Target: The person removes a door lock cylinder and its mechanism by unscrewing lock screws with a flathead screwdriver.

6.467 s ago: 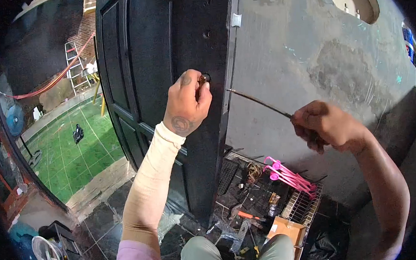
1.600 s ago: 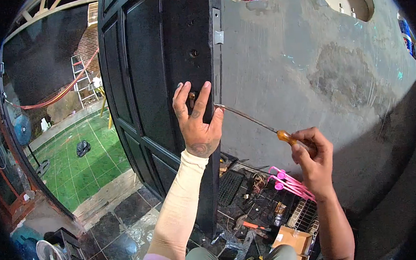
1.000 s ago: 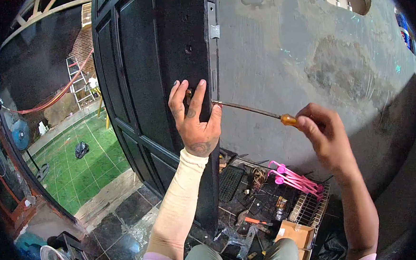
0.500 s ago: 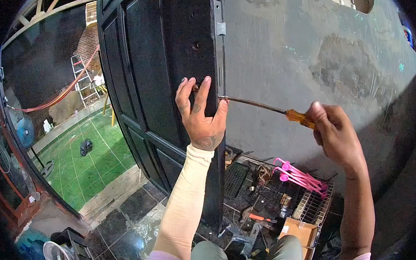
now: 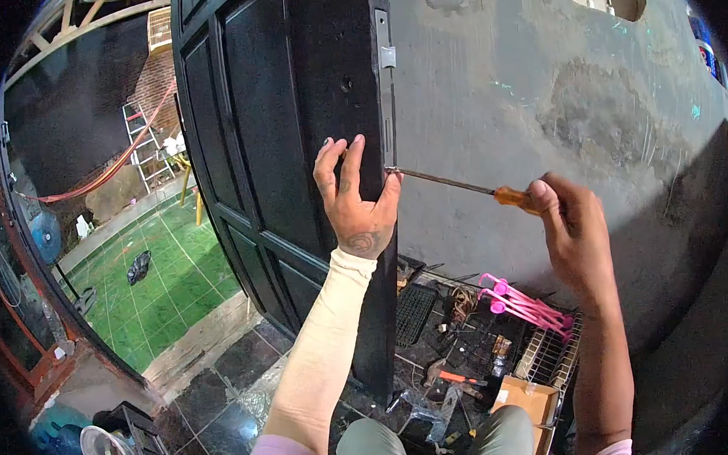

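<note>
A black panelled door stands on edge in front of me, with a metal lock plate set in its narrow side. My left hand lies against the door face, fingers spread, its thumb at the edge beside the screwdriver tip. In my right hand is the orange handle of a screwdriver. The long shaft points left, and its tip meets the lower end of the plate. Whether a screw sits under the tip is too small to tell.
Pink hangers and a wire rack are low on the right. Near my knees lie a hammer and an open cardboard box. A grey wall rises at right; a white bucket stands lower left.
My right hand has shifted a little left and turned around the screwdriver handle. The left hand keeps its place on the door, and the view has moved slightly.
</note>
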A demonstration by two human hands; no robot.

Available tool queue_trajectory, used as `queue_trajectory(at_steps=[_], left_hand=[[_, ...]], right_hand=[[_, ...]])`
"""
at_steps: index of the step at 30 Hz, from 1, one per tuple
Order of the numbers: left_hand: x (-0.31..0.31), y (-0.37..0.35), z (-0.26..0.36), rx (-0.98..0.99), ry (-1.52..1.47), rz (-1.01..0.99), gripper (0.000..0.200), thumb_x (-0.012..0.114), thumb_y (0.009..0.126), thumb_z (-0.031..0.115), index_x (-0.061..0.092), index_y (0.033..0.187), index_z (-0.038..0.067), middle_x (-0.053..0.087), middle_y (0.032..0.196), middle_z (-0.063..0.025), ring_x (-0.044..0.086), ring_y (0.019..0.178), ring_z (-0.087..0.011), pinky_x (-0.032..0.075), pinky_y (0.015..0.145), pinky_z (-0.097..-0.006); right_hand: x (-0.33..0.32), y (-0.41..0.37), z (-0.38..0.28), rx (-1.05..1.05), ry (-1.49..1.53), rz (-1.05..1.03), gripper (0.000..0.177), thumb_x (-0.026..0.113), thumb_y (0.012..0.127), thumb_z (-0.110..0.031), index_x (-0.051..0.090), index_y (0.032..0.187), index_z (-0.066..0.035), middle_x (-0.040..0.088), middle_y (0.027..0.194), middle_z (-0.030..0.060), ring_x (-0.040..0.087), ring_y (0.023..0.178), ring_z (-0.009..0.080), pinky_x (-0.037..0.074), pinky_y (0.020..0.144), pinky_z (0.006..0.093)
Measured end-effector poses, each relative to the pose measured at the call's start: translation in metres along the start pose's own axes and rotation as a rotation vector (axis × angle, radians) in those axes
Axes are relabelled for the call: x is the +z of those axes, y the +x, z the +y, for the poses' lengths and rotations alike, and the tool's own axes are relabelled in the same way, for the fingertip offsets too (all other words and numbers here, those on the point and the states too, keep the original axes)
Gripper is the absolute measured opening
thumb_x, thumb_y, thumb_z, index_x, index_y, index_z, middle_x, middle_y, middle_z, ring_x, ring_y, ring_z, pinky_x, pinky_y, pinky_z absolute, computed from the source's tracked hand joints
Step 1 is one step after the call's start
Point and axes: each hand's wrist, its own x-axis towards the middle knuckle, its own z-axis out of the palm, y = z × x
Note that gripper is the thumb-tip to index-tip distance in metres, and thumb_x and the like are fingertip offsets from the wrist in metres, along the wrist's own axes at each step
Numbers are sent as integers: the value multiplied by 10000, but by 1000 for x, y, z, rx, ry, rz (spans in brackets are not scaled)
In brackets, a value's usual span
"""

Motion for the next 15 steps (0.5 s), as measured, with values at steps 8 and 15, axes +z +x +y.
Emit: queue_trajectory(at_steps=[8, 15], left_hand=[[-5, 1, 2, -31, -22, -26, 643, 793, 768, 162, 544, 1353, 65, 444, 1360, -134, 401, 1349, -332, 346, 1122, -470], [-11, 2, 5, -39, 18, -62, 671, 794, 772, 169, 517, 1376, 69, 432, 1368, -142, 388, 1354, -338, 350, 1119, -470]], right_hand=[[18, -9, 0, -7, 685, 144, 202, 675, 946, -153, 615, 1017, 26, 498, 859, 9, 509, 744, 94, 447, 637, 263], [10, -2, 27, -257, 399, 36, 204, 653, 952, -148, 571, 1041, 16, 460, 780, 7, 455, 698, 95, 402, 655, 228]])
